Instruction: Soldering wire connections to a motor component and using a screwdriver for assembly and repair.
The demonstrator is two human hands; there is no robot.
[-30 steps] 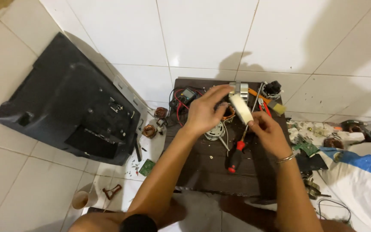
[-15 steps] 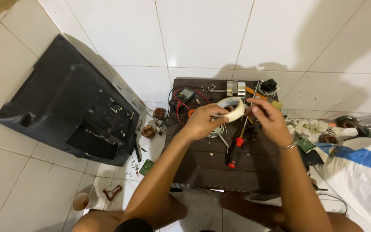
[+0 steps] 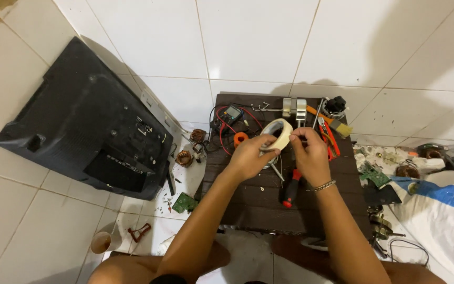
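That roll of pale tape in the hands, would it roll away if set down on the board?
The roll of tape is a hollow ring, so on edge it would probably roll; laid flat it should stay. It looks light, since the left hand holds it up with fingertips alone. The right hand pinches near its edge.

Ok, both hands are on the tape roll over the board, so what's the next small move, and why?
Probably peel the free end away from the roll. The left hand grips the roll of tape from the side and holds it above the dark wooden board, while the right hand pinches at its edge, where the fingertips meet the tape. No loose strip shows yet.
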